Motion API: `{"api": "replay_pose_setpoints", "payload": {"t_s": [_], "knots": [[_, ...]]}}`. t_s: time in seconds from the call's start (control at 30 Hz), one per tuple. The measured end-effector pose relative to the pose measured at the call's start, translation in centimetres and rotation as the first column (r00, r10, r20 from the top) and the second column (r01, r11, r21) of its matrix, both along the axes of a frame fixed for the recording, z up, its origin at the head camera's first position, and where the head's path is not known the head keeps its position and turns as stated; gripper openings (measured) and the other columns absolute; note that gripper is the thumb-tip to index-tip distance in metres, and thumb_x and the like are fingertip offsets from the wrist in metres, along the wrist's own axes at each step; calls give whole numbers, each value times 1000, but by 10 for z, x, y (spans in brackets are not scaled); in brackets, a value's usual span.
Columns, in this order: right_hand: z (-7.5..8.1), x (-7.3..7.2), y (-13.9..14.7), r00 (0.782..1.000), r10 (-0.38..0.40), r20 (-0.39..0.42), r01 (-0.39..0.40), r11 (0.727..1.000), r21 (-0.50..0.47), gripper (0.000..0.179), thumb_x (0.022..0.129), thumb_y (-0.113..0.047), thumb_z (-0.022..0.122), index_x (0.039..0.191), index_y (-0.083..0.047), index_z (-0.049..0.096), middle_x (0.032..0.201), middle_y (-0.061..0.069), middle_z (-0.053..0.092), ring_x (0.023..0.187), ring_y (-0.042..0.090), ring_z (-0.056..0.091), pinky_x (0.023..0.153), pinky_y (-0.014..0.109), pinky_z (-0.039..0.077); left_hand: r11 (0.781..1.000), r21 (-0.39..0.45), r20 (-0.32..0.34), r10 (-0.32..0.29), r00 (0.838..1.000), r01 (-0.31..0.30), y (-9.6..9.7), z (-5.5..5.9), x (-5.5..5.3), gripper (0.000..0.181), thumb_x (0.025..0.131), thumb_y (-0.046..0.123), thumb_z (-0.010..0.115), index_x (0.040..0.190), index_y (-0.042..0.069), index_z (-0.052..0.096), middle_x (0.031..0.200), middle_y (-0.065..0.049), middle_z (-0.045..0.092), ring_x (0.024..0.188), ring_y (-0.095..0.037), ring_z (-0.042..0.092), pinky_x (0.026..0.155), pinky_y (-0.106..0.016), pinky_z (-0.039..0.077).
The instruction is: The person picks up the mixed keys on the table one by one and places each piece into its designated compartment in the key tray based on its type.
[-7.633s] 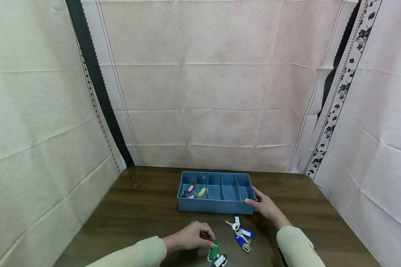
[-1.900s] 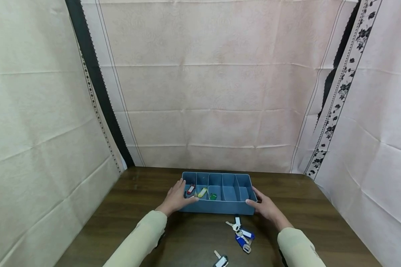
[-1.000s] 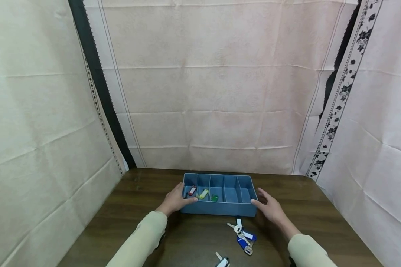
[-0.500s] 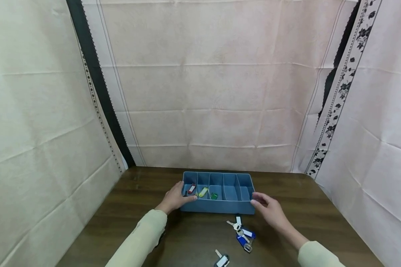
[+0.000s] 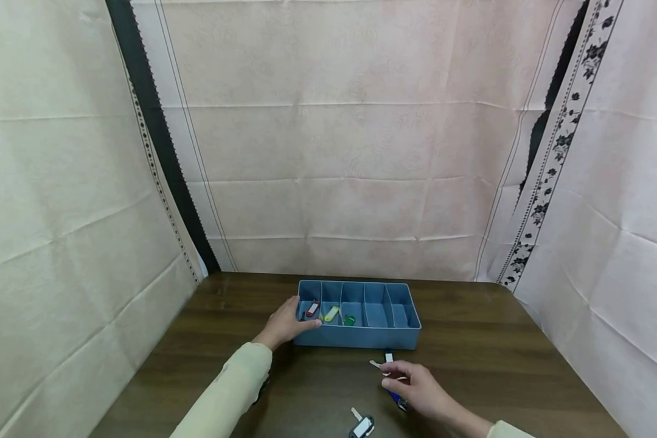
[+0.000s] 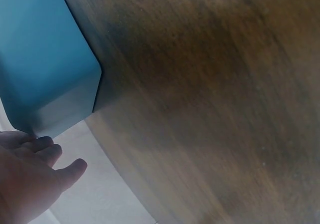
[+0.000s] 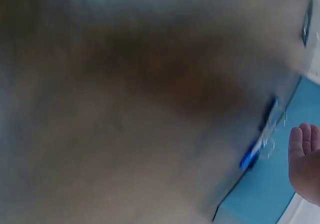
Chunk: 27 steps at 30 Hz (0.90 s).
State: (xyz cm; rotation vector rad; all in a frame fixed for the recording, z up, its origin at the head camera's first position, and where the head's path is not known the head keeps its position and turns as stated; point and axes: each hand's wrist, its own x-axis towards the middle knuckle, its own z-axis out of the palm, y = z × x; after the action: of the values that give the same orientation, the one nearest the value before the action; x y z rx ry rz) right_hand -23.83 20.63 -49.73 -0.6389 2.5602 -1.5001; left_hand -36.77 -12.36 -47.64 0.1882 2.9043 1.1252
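A blue divided box (image 5: 361,337) stands at the table's far side. My left hand (image 5: 285,323) grips its left front corner, thumb over the front rim and fingers along the end. Red (image 5: 312,308), yellow (image 5: 332,314) and green (image 5: 350,320) key tags lie in its three left compartments. My right hand (image 5: 418,388) hovers over a cluster of keys with blue tags (image 5: 395,398), its thumb and fingers apart. It partly hides that cluster; a dark tag with a white label (image 5: 389,358) shows beyond it. In the right wrist view, the blue-tagged keys (image 7: 260,141) look blurred.
Nearer the table's front lies another key with a dark, white-labelled tag (image 5: 362,427). Pale cloth (image 5: 334,152) hangs behind the brown wooden table (image 5: 241,322) and on both sides of it.
The green key tag went from the table into the box's third compartment. My left hand moved to the box's left corner. My right hand left the right end and came down over the blue-tagged keys.
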Motion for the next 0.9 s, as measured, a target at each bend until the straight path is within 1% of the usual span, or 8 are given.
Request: {"api": "replay_pose_setpoints", "payload": {"t_s": [0.1, 0.23, 0.33, 0.43, 0.5, 0.67, 0.8, 0.9], "knots": [[-6, 7, -5, 998, 57, -40, -56, 998, 19, 30, 95, -20, 68, 119, -1, 68, 112, 12, 69, 98, 13, 64, 81, 25, 53, 1000, -2, -3, 0, 1000, 0, 0, 1, 0, 110, 78, 64, 74, 157, 5, 24, 159, -19, 28, 143, -41, 28, 111, -62, 26], [-16, 16, -9, 986, 119, -113, -117, 993, 30, 30, 94, -23, 69, 115, -1, 70, 107, 8, 70, 96, 7, 62, 79, 25, 53, 1000, -3, -10, -4, 1000, 4, 0, 1, 0, 110, 78, 64, 74, 157, 5, 24, 159, -19, 28, 143, -41, 29, 112, -61, 27], [-24, 20, -11, 983, 158, -95, -158, 987, 11, 29, 94, -23, 70, 112, 0, 70, 103, 4, 70, 92, 4, 61, 76, 25, 53, 1000, 0, -13, -8, 1000, 8, 0, 1, 0, 111, 78, 64, 74, 157, 5, 24, 159, -19, 28, 143, -41, 29, 112, -61, 26], [-29, 22, -13, 982, 175, -73, -175, 985, 12, 26, 94, -24, 70, 108, -2, 71, 101, 3, 69, 90, 3, 60, 74, 25, 53, 1000, 4, -12, -10, 1000, 10, 0, 1, 0, 111, 77, 64, 74, 157, 5, 24, 159, -19, 28, 143, -41, 29, 112, -61, 27], [-31, 24, -15, 982, 168, -81, -166, 986, 36, 24, 93, -26, 71, 105, -5, 72, 101, 2, 69, 91, 4, 60, 75, 25, 52, 1000, 7, -10, -8, 1000, 8, 0, 0, 0, 111, 77, 64, 74, 157, 4, 24, 159, -19, 28, 143, -41, 29, 112, -60, 27], [-33, 28, -21, 990, 105, -90, -94, 988, 121, 18, 89, -32, 75, 95, -15, 77, 106, 1, 68, 97, 8, 59, 78, 28, 50, 1000, 11, -7, -4, 1000, 4, 0, 0, 1, 110, 78, 63, 74, 156, 5, 25, 159, -18, 28, 143, -40, 29, 112, -60, 27], [-32, 30, -26, 992, 68, -103, -46, 978, 204, 19, 85, -37, 78, 92, -18, 78, 108, 0, 66, 98, 13, 59, 81, 33, 48, 1000, 14, -6, -2, 1000, 2, 1, 0, 1, 109, 78, 62, 75, 156, 4, 25, 159, -19, 28, 143, -40, 29, 111, -60, 27], [-32, 31, -28, 992, 55, -109, -27, 968, 249, 18, 83, -37, 79, 90, -20, 77, 109, 0, 66, 100, 17, 59, 83, 37, 48, 1000, 16, -9, -4, 1000, 4, 1, -1, 1, 110, 78, 62, 75, 156, 4, 25, 159, -19, 28, 143, -41, 29, 111, -60, 28]]}}
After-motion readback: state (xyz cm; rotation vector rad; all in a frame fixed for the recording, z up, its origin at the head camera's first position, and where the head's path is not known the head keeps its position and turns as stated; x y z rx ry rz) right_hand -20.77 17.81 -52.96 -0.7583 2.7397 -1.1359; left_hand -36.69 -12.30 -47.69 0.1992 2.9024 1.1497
